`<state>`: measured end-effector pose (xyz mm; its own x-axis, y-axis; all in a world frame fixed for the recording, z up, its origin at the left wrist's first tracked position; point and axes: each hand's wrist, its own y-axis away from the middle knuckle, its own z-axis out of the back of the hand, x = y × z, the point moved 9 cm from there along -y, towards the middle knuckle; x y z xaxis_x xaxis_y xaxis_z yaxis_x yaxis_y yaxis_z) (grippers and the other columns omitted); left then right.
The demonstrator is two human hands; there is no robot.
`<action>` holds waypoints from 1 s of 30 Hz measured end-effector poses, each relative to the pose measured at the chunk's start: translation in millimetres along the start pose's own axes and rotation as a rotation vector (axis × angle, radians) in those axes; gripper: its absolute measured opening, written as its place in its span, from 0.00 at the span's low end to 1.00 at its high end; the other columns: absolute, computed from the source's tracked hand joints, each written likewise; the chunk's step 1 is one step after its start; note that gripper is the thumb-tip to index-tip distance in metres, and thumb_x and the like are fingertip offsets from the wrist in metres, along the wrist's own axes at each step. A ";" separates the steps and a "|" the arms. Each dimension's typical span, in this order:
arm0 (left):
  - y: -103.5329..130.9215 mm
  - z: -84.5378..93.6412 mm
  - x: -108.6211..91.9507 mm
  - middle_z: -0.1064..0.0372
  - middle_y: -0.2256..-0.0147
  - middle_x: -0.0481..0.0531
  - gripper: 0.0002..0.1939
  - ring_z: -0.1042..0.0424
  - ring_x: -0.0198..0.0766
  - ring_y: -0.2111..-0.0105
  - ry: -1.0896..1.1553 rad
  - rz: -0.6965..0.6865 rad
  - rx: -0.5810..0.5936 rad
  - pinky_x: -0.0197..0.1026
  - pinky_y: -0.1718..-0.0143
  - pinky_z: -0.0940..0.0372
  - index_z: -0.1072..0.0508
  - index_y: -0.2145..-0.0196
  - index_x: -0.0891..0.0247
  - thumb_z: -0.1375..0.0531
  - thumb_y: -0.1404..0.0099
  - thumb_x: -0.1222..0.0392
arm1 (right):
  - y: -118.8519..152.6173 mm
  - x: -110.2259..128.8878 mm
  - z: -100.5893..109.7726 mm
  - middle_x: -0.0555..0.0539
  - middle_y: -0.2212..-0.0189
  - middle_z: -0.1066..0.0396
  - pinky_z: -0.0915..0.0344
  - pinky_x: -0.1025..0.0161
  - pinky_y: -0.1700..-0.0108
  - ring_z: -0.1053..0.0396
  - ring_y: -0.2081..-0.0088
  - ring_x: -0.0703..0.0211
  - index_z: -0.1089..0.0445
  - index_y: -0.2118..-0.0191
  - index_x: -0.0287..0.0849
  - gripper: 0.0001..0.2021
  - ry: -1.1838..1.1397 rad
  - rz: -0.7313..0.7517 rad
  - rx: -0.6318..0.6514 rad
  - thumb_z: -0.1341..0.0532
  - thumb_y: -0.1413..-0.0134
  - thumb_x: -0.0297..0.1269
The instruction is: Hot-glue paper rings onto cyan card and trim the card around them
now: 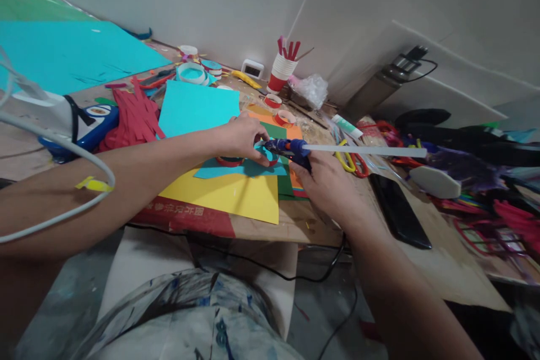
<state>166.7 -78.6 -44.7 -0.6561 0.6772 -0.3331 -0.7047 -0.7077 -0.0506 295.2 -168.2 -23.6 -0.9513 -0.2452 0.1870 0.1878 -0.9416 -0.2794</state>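
My right hand (324, 177) is wrapped round the grip of a dark blue hot glue gun (291, 148). A long white glue stick (367, 149) sticks out of its back, and its nozzle points at my left fingertips. My left hand (243, 138) is closed, thumb and forefinger pinching what looks like a small blue paper piece at the nozzle. Beneath the hands, a red-edged paper ring (230, 161) rests on a blue paper strip (211, 169). Another ring, partly hidden, is by my left thumb. Yellow paper (228, 194) and dark green paper (286, 185) lie underneath.
Red paper strips (130, 115) lie left beside a blue device (99, 124). Behind stand paper cups (282, 70) holding red strips. At right are scissors (352, 160), a black phone (399, 211) and a metal bottle (379, 84). A white cable (63, 143) crosses my left forearm.
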 end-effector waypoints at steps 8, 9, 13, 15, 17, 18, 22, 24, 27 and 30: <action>0.2 0.1 0.1 0.23 0.57 0.57 0.29 0.32 0.54 0.49 -0.010 0.006 0.019 0.47 0.53 0.40 0.18 0.50 0.57 0.32 0.46 0.40 | 1.8 -4.0 0.6 0.32 0.58 0.23 0.32 0.47 0.56 0.27 0.58 0.39 0.27 0.56 0.39 0.14 0.002 -0.055 0.035 0.45 0.35 0.42; 0.3 0.3 -0.4 0.23 0.58 0.56 0.29 0.31 0.53 0.51 -0.005 0.004 0.023 0.47 0.54 0.40 0.18 0.51 0.58 0.31 0.46 0.39 | 1.5 -2.9 0.5 0.32 0.58 0.23 0.32 0.47 0.55 0.27 0.57 0.39 0.27 0.56 0.39 0.13 -0.008 -0.059 0.043 0.45 0.35 0.41; 1.3 1.2 -2.1 0.23 0.62 0.56 0.30 0.30 0.50 0.56 -0.012 0.001 0.034 0.45 0.57 0.41 0.18 0.52 0.60 0.31 0.46 0.38 | -0.5 1.2 -1.6 0.34 0.59 0.23 0.32 0.49 0.55 0.27 0.57 0.41 0.27 0.57 0.41 0.12 -0.030 -0.061 0.070 0.45 0.35 0.41; 1.4 1.6 -2.7 0.23 0.61 0.55 0.29 0.30 0.48 0.57 -0.012 -0.008 0.027 0.45 0.57 0.41 0.18 0.52 0.59 0.31 0.46 0.39 | -1.0 -0.3 -2.0 0.35 0.59 0.23 0.32 0.49 0.55 0.27 0.57 0.41 0.27 0.58 0.41 0.12 -0.029 -0.066 0.067 0.45 0.35 0.41; 1.4 2.1 -2.8 0.23 0.60 0.55 0.29 0.30 0.49 0.56 -0.007 -0.021 0.014 0.45 0.57 0.41 0.18 0.52 0.59 0.31 0.46 0.38 | -0.5 -3.8 -1.6 0.35 0.59 0.23 0.32 0.48 0.54 0.27 0.56 0.41 0.27 0.57 0.41 0.12 -0.039 -0.071 0.057 0.44 0.35 0.41; 1.4 2.4 -2.5 0.23 0.60 0.56 0.29 0.30 0.49 0.55 -0.006 -0.027 0.007 0.46 0.57 0.41 0.18 0.52 0.59 0.31 0.46 0.38 | 0.2 -5.6 -1.0 0.34 0.58 0.23 0.32 0.48 0.53 0.27 0.56 0.40 0.27 0.57 0.40 0.12 -0.050 -0.069 0.049 0.44 0.35 0.41; 1.5 2.2 -0.8 0.23 0.59 0.56 0.30 0.30 0.50 0.55 0.012 -0.037 0.005 0.46 0.58 0.41 0.19 0.52 0.58 0.32 0.46 0.37 | 4.3 -9.9 4.6 0.35 0.56 0.23 0.32 0.47 0.51 0.27 0.54 0.41 0.28 0.55 0.40 0.12 -0.110 -0.037 0.003 0.44 0.36 0.41; 1.8 2.0 -0.1 0.23 0.59 0.56 0.31 0.30 0.50 0.54 0.020 -0.031 0.011 0.45 0.58 0.41 0.19 0.50 0.58 0.32 0.46 0.37 | 5.8 -11.3 6.7 0.35 0.56 0.23 0.31 0.47 0.51 0.27 0.53 0.41 0.28 0.55 0.41 0.13 -0.119 -0.036 -0.012 0.44 0.36 0.42; 2.1 2.9 -0.4 0.23 0.59 0.56 0.32 0.31 0.50 0.54 0.015 -0.025 0.009 0.45 0.58 0.41 0.19 0.50 0.58 0.32 0.46 0.36 | 5.7 -11.4 5.5 0.35 0.56 0.23 0.32 0.47 0.51 0.27 0.53 0.40 0.27 0.55 0.40 0.13 -0.111 -0.047 -0.003 0.44 0.35 0.41; 2.1 3.4 -1.7 0.23 0.59 0.55 0.31 0.30 0.49 0.55 0.003 -0.026 0.011 0.44 0.58 0.42 0.19 0.52 0.59 0.31 0.46 0.36 | 3.7 -10.9 0.7 0.35 0.56 0.23 0.32 0.49 0.52 0.27 0.54 0.41 0.27 0.55 0.40 0.12 -0.085 -0.062 0.023 0.43 0.36 0.41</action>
<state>165.4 -80.5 -41.1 -0.6369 0.6946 -0.3345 -0.7242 -0.6878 -0.0490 306.4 -169.2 -26.0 -0.9373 -0.2040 0.2827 0.1357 -0.9605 -0.2430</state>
